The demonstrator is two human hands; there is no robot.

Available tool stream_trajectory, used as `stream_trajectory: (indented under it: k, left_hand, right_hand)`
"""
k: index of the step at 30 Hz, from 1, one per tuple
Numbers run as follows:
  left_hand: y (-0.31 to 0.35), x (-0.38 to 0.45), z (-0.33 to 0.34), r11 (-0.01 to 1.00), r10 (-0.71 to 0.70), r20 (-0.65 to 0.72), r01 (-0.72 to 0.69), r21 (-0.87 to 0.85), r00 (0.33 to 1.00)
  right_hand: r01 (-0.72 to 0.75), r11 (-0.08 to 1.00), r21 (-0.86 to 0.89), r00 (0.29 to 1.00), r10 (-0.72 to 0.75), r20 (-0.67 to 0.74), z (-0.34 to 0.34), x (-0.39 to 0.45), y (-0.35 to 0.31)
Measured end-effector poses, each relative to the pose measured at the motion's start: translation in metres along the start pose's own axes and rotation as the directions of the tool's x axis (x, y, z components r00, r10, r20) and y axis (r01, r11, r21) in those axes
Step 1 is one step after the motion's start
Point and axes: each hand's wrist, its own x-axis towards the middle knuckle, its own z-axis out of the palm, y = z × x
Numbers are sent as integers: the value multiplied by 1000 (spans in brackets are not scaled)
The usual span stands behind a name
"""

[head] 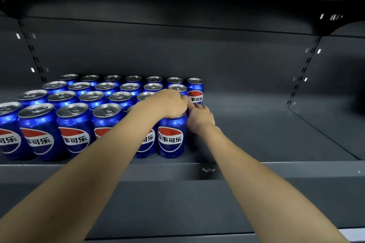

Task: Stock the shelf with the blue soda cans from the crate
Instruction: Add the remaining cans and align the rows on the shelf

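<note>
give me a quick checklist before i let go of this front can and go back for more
1. Front can upright on the shelf: ok, it stands straight at the right end of the front row.
2. Label facing out: ok, the logo faces the camera like its neighbours.
3. Left hand clear of the can: not ok, it covers the can's top.
4. Right hand clear: not ok, it is against the can's right side; grip cannot tell.
5. Room for more cans: ok, the shelf to the right is bare.
6. Back can at the right end upright: ok.
</note>
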Motion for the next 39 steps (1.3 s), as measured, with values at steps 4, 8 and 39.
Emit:
stream_trajectory:
  k: [4,8,39]
  left_hand:
    - [-3,-19,6,1000,20,-55,-20,-14,998]
    - [-3,-57,10,992,63,-74,-54,114,995]
    - [1,-350,346,970,175,432,-231,81,885]
  right_hand:
    - [-30,999,16,998,31,-53,-8,-20,-5]
    - [-100,976,192,982,128,-140,-22,-58,-5]
    - [-454,873,177,889,456,26,201,-461,82]
